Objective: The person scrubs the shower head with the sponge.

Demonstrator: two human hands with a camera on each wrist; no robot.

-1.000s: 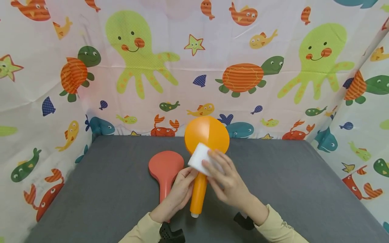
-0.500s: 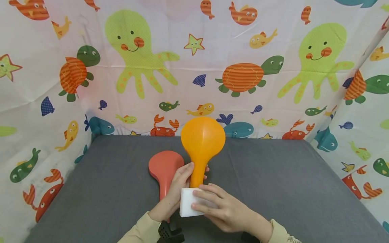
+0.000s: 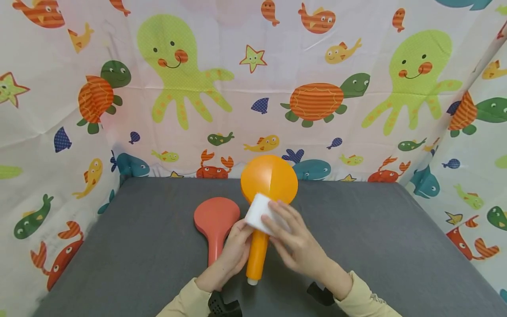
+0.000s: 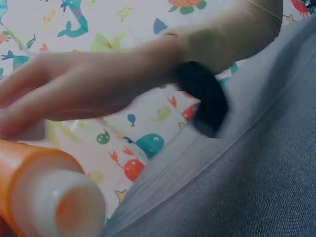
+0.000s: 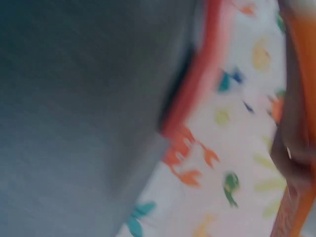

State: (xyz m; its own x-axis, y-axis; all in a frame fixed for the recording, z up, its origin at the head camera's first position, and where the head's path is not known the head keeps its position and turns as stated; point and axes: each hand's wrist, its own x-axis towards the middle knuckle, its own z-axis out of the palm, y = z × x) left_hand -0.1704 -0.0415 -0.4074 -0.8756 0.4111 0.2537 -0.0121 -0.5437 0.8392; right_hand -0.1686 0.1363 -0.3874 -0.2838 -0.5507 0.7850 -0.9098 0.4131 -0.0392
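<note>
An orange paddle [image 3: 269, 178] with a round head is held up over the table. My left hand [image 3: 235, 248] grips its handle from the left side. My right hand [image 3: 297, 240] holds a white sponge block [image 3: 259, 212] against the paddle where head meets handle, covering that part. Below the sponge the handle runs down to a white end cap [image 3: 252, 281]. In the left wrist view that cap [image 4: 74, 207] shows close up, with the right hand [image 4: 89, 84] above it. The right wrist view is blurred, showing part of the orange handle [image 5: 306, 64] at the right edge.
A red paddle [image 3: 216, 215] lies on the grey table cloth [image 3: 150, 246], left of the orange one, its handle partly behind the left hand. A curtain [image 3: 237, 88] printed with sea animals stands around the back and sides.
The right hand and sponge went from the neck down to the handle's lower end, then back up to the neck. The orange paddle's head has tilted and returned. The red paddle has stayed put.
</note>
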